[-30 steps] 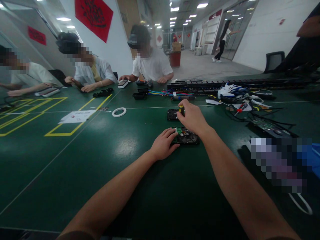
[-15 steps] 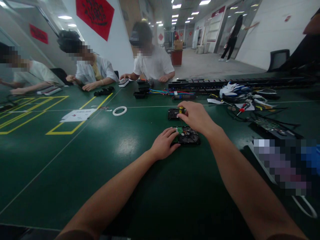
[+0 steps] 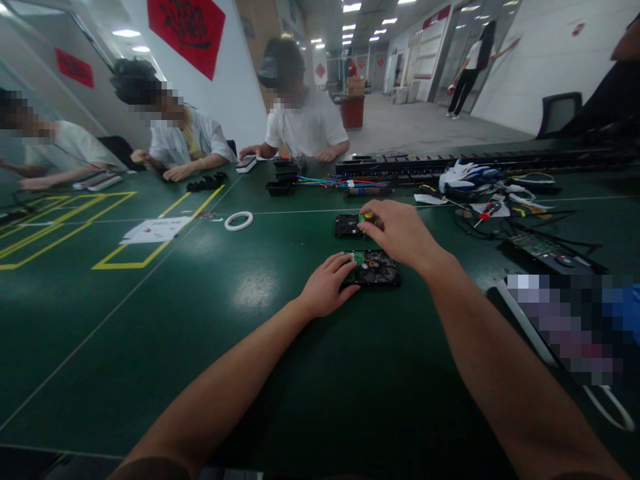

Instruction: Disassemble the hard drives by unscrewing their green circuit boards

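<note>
Left hand lies flat on the drive's left end; right hand pinches a screwdriver over its far edge.

Yellow tool mostly hidden by rt hand.

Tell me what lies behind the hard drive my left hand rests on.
A second dark drive lies behind the hard drive. The right hand, gripping a yellow-topped screwdriver, covers its right end; the tool's tip is hidden too.
</note>
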The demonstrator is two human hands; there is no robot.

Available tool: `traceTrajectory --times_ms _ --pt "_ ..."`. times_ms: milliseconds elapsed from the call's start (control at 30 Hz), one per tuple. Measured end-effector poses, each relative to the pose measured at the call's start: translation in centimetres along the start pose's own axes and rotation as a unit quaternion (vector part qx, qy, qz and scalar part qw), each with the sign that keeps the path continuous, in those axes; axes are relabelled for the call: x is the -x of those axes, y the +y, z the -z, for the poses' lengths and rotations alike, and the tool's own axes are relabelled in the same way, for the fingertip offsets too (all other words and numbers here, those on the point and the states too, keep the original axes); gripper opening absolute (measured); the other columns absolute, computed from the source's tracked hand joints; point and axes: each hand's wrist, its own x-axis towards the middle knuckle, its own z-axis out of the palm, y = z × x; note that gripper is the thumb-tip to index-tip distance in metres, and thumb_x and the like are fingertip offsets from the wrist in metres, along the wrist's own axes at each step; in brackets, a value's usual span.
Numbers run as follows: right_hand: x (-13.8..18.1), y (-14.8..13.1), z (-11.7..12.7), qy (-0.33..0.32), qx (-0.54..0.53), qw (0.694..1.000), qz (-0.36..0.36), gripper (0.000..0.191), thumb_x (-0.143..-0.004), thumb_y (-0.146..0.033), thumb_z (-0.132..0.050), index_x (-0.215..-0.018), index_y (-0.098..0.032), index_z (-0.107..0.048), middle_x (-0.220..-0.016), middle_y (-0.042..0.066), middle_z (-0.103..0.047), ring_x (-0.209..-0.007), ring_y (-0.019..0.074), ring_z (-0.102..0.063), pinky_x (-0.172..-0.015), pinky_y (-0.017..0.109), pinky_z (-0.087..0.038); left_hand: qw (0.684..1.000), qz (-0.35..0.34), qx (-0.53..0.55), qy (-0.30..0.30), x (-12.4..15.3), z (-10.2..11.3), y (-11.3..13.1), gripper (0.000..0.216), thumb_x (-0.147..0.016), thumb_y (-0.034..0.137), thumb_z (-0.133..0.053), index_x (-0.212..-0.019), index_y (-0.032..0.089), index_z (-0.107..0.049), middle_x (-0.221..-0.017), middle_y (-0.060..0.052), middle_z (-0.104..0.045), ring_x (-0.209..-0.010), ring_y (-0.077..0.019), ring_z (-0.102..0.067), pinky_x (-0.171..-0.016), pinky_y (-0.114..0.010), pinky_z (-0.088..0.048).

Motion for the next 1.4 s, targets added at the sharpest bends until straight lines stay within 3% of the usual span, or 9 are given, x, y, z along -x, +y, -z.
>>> traceTrajectory --times_ms 133,433,900,1200,1400 --pt "-0.1 0.0 -0.2 0.01 0.012 1.0 -0.017 0.015 -0.093 -0.028 -0.065 -0.106 -0.02 -0.067 -0.097 0.009 -0.071 -0.091 0.0259 -0.064 -0.083 0.037 -0.045 1.0 -0.001 0.002 0.001 0.0 -0.1 0.0 0.057 -0.095 0.047 -0.059 -0.146 0.024 -0.046 -0.149 -0.012 -0.049 -0.145 -0.032 -0.039 -0.117 -0.056 -0.04" --pt "-0.2 0.0 -0.1 -0.01 -0.004 1.0 0.0 0.019 -0.093 -0.019 -0.06 -0.111 -0.02 -0.067 -0.107 0.01 -0.073 -0.098 0.0271 -0.066 -0.088 0.039 -0.046 1.0 -0.004 0.001 0.002 0.1 -0.3 -0.3 0.058 -0.095 0.047 -0.06 -0.146 0.023 -0.045 -0.15 -0.012 -0.049 -0.145 -0.0317 -0.039 -0.118 -0.056 -0.04" --pt "-0.4 2.0 -1.1 0.048 0.032 0.996 -0.068 0.018 -0.093 -0.025 -0.062 -0.109 -0.017 -0.066 -0.102 0.014 -0.072 -0.096 0.0292 -0.066 -0.087 0.042 -0.047 1.0 0.001 -0.003 -0.007 0.0 0.0 0.0 0.057 -0.096 0.048 -0.057 -0.146 0.023 -0.046 -0.15 -0.012 -0.049 -0.145 -0.0304 -0.038 -0.119 -0.053 -0.04" --pt "-0.2 1.5 -1.1 0.061 0.054 0.994 -0.074 0.018 -0.093 -0.03 -0.062 -0.105 -0.018 -0.066 -0.094 0.012 -0.069 -0.087 0.0271 -0.063 -0.08 0.04 -0.046 1.0 0.0 0.008 -0.003 0.0 0.0 -0.1 0.057 -0.095 0.047 -0.058 -0.146 0.025 -0.045 -0.149 -0.012 -0.049 -0.145 -0.0319 -0.039 -0.117 -0.058 -0.041" --pt "-0.2 1.2 -1.4 0.061 0.028 0.996 -0.052 0.02 -0.093 -0.028 -0.062 -0.111 -0.021 -0.064 -0.1 0.01 -0.069 -0.09 0.0256 -0.062 -0.084 0.039 -0.045 1.0 0.0 0.004 -0.005 0.0 0.0 0.0 0.057 -0.095 0.047 -0.058 -0.146 0.024 -0.045 -0.15 -0.011 -0.049 -0.145 -0.0311 -0.039 -0.118 -0.056 -0.04"
